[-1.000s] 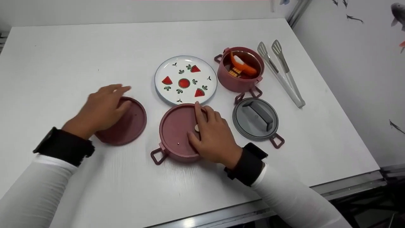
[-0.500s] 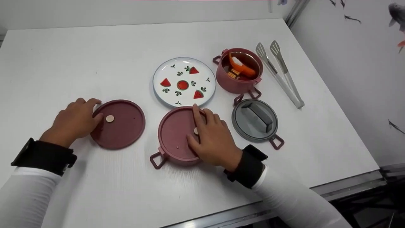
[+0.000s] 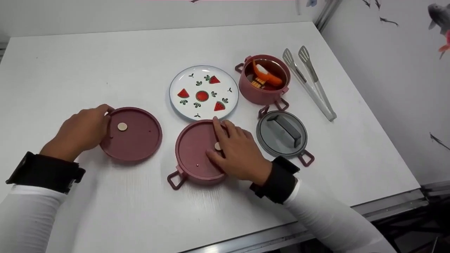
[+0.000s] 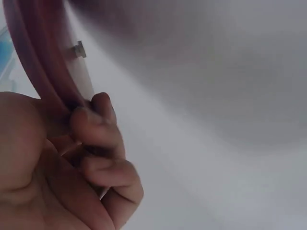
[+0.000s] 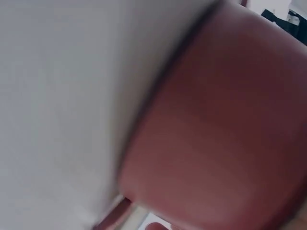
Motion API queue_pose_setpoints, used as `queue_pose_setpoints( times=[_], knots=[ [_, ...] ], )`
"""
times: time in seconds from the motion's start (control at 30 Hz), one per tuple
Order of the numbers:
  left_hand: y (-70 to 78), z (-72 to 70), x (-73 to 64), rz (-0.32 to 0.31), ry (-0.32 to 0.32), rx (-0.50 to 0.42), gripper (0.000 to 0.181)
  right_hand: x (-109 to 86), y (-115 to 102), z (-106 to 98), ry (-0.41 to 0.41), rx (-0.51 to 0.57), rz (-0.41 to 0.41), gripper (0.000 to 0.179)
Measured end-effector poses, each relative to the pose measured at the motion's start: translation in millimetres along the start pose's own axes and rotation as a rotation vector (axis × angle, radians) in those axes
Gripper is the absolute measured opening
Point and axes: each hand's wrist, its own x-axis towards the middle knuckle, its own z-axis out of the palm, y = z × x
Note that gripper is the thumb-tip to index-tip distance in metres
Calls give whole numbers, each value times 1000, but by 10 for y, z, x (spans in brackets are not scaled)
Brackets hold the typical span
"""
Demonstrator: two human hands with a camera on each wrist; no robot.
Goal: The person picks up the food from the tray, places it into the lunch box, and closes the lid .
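Note:
My left hand [image 3: 79, 130] pinches the left edge of a dark red round pot lid [image 3: 135, 140] in the head view. That lid has a small pale round knob and its grip side appears slightly raised. In the left wrist view, curled fingers [image 4: 96, 132] meet the lid's rim [image 4: 36, 57]. My right hand [image 3: 242, 151] rests on another dusty-red lid [image 3: 195, 147] set on a pot, its thumb and forefinger either side of the pale knob. The right wrist view shows the pot's red side wall [image 5: 216, 129] close up, with the right fingers mostly out of sight.
A watermelon-patterned plate [image 3: 184, 77] lies behind the lidded pot. Right of it stands an open red pot [image 3: 256, 93] holding orange and yellow items. A small pot with a grey lid [image 3: 281, 144] and metal tongs [image 3: 313, 88] are at the right, near the table edge [image 3: 383, 203].
My left hand has moved from above the loose lid to its left edge and now pinches it; the lid has shifted slightly away from me. The right hand stays on the lidded pot.

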Motion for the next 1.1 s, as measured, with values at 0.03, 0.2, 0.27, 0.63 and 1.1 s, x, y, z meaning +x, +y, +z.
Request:
queue_pose_setpoints(
  times=[0.03, 0.2, 0.27, 0.63, 1.1],
  knots=[
    [51, -40, 9, 13, 20, -14, 36, 11, 33, -48, -6, 38, -5, 75],
    [535, -184, 127, 103, 139, -126, 36, 142, 222, -405, 45, 325, -17, 64],
    [820, -191, 249, 151, 179, -185, 35, 252, 283, -560, 63, 412, -22, 61],
    [2152, 28, 1007, 276, 148, -372, 37, 709, 846, -829, 240, 511, 67, 49],
    [2864, 163, 1480, 243, -76, -420, 58, 837, 1632, -1105, 257, 129, 343, 49]
  ],
)
